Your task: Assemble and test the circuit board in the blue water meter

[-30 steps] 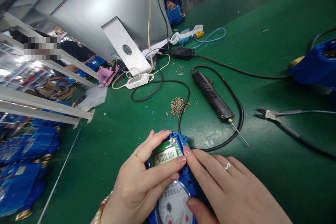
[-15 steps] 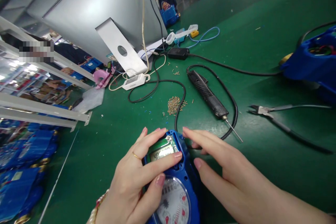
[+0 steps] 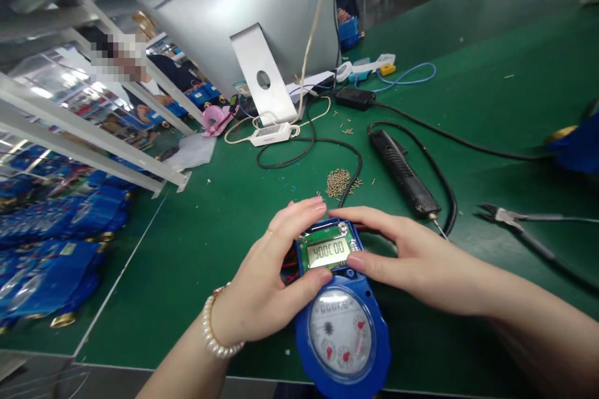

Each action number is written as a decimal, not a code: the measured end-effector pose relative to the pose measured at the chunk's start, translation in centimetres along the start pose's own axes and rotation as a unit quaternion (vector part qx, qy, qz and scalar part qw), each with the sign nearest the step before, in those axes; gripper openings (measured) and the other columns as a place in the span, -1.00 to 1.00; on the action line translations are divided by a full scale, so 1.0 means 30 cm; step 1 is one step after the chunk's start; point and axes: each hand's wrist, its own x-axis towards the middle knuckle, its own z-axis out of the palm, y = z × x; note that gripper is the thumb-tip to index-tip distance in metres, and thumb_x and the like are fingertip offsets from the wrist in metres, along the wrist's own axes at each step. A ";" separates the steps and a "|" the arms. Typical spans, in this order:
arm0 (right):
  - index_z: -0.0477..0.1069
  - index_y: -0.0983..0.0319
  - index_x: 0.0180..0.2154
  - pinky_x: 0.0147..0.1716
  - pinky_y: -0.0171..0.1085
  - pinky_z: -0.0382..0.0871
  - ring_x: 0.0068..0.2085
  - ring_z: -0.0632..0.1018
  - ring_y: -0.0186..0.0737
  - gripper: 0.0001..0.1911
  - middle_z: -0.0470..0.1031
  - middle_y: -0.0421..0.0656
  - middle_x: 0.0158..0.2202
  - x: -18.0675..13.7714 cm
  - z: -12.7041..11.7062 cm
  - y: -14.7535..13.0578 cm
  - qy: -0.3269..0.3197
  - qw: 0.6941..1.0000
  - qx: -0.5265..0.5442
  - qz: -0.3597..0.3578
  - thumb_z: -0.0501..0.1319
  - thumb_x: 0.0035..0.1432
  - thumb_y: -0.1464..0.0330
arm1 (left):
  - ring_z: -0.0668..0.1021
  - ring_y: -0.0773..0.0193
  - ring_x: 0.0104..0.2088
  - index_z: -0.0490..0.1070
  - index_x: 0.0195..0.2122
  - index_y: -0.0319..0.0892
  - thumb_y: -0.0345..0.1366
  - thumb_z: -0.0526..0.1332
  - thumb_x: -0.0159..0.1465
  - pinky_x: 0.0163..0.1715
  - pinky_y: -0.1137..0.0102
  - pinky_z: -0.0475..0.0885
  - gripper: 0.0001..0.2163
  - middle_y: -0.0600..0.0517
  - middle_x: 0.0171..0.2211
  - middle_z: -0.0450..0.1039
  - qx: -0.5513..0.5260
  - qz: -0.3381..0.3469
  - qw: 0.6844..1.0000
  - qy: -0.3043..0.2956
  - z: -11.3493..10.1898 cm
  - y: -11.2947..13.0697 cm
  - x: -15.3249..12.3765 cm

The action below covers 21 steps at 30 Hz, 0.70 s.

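A blue water meter [image 3: 380, 349] lies at the table's front edge, its round dial [image 3: 344, 330] with red pointers facing up. Above the dial sits a green circuit board with a lit digital display [image 3: 329, 252]. My left hand [image 3: 276, 265] grips the display end from the left, fingers over the far edge and thumb by the display's near edge. From the other side my right hand [image 3: 397, 246] holds the same end, thumb at the display's lower right corner. Red and dark wires [image 3: 290, 265] show beneath my left palm.
Beyond my hands lie a pile of small screws [image 3: 340, 183], a black electric screwdriver [image 3: 405, 173] with its cord, and cutting pliers [image 3: 508, 218]. A large monitor [image 3: 262, 12] stands at the back. Several blue meters [image 3: 60, 274] are at left; another blue housing [image 3: 578, 146] is at right.
The view has shifted left, so things appear farther right. My left fingers have drawn back from across the display, and my right hand has closed onto the meter with its thumb at the display.
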 end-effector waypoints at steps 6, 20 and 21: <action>0.26 0.12 0.13 0.13 -0.06 0.31 0.12 0.41 -0.10 -0.47 0.35 -0.11 0.15 0.001 -0.012 0.000 -0.002 1.000 -0.005 0.021 0.23 0.13 0.19 | 0.20 -0.03 0.24 0.09 0.23 -0.05 -0.18 0.32 0.16 0.26 0.02 0.09 -0.36 -0.12 0.24 0.11 -0.150 -0.135 0.977 0.069 0.021 -0.054 -0.089; 0.25 0.06 0.13 0.11 -0.09 0.34 0.09 0.44 -0.09 -0.46 0.35 -0.12 0.15 -0.005 -0.007 -0.026 -0.008 0.996 -0.011 0.088 0.24 0.12 0.17 | 0.40 0.08 0.04 0.31 0.09 0.00 -0.17 0.34 0.13 0.07 0.13 0.36 -0.51 -0.07 0.05 0.28 -0.251 -0.129 0.954 0.106 0.074 -0.060 -0.079; 0.24 0.06 0.14 0.11 -0.08 0.34 0.09 0.44 -0.09 -0.46 0.35 -0.12 0.15 -0.005 -0.005 -0.029 -0.009 0.996 -0.012 0.089 0.24 0.13 0.18 | 0.40 0.11 0.03 0.34 0.07 0.00 -0.20 0.34 0.13 0.07 0.15 0.35 -0.54 -0.06 0.03 0.28 -0.235 -0.123 0.958 0.108 0.072 -0.058 -0.076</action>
